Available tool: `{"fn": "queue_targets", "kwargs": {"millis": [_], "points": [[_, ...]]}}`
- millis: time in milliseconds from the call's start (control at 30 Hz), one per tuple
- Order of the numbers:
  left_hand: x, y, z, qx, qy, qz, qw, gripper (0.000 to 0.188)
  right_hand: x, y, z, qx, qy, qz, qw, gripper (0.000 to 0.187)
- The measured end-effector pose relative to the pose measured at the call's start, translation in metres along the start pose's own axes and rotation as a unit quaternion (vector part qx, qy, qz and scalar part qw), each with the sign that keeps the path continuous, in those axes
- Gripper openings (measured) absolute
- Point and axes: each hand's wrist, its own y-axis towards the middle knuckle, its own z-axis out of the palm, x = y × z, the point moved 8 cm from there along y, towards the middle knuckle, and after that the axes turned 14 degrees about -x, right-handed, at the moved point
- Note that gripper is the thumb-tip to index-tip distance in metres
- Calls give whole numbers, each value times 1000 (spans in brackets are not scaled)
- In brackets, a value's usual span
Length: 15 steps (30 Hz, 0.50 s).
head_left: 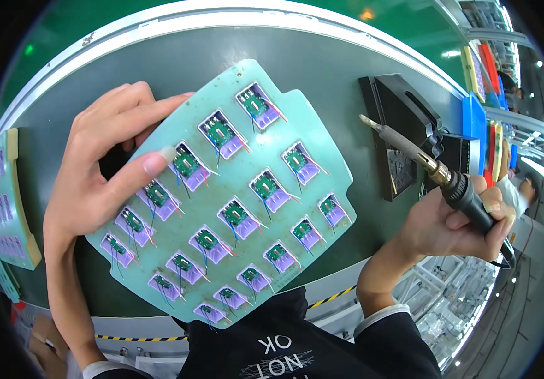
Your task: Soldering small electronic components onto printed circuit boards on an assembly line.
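Observation:
My left hand (105,151) grips the upper left edge of a light green tray (237,180), thumb on top and fingers along the rim. The tray is held tilted over the bench. Set in it are several purple housings (229,148), each with a small green circuit board (219,130) and thin red and blue wires. My right hand (455,218) is closed around the black handle of a soldering iron (439,170). Its tip points up and left, apart from the tray.
A black soldering iron stand (398,126) sits at the right of the dark green bench top (322,50). Another loaded tray (10,202) lies at the far left. Blue bins (474,126) stand beyond the right edge. A white rail (221,18) borders the bench's far side.

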Motion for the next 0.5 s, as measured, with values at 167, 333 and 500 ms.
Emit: {"fn": "queue_targets", "kwargs": {"millis": [167, 333, 500], "points": [[7, -1, 3, -3, 4, -19, 1000, 39, -13, -1, 2, 3, 33, 18, 999, 31], [6, -3, 1, -8, 2, -24, 1000, 35, -12, -3, 7, 11, 58, 14, 998, 29], [9, 1, 7, 9, 10, -55, 998, 44, -5, 0, 2, -14, 49, 0, 999, 26]]}}
